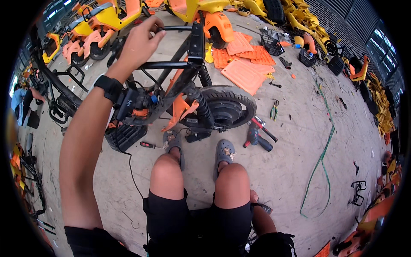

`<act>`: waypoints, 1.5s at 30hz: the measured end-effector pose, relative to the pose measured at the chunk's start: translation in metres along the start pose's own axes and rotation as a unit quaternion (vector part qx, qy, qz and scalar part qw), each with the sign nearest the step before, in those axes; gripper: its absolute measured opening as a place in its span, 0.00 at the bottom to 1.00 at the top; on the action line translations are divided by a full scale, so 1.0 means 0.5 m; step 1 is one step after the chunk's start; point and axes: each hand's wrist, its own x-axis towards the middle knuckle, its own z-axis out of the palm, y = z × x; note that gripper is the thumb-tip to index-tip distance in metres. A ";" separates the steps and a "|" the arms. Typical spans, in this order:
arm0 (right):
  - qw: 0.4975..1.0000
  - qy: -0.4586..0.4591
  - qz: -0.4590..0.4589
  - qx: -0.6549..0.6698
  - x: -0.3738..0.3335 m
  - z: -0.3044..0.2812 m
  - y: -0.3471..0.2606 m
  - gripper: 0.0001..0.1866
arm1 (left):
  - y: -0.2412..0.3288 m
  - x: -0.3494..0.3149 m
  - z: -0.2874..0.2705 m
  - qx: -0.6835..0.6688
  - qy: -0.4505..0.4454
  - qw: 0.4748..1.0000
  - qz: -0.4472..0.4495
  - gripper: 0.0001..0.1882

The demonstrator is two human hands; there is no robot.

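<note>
A stripped black scooter frame [169,65] with a rear wheel [229,107] stands in front of me. My left hand [141,42] reaches over it, fingers curled round the left end of its far crossbar. My right hand [254,196] is low beside my right thigh, mostly hidden by my leg, with a greyish object [263,208] next to it that I cannot make out. Orange plastic pieces [182,110] hang by the coil shock absorber [205,109]. Below my left wrist are wiring and a dark controller box [126,105].
On the floor lie a cordless drill [257,138], a red-handled hammer [266,129], green-handled pliers [274,110], a screwdriver [148,145] and a green cable [324,150]. Orange panels [244,77] lie beyond the wheel. Yellow scooters [109,19] and heaped yellow parts [302,21] stand farther back.
</note>
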 end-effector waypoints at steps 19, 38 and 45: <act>0.999 -0.025 -0.006 -0.036 -0.001 0.019 0.026 0.19 | -0.066 -0.018 0.025 0.143 0.024 0.986 -0.082 0.11; 0.955 0.057 -0.186 0.224 0.116 -0.059 -0.076 0.16 | -0.023 0.000 0.007 0.101 -0.057 0.976 -0.186 0.11; 0.841 0.246 -0.156 0.455 0.152 -0.254 -0.339 0.19 | -0.048 -0.003 0.020 0.069 -0.067 0.989 -0.116 0.10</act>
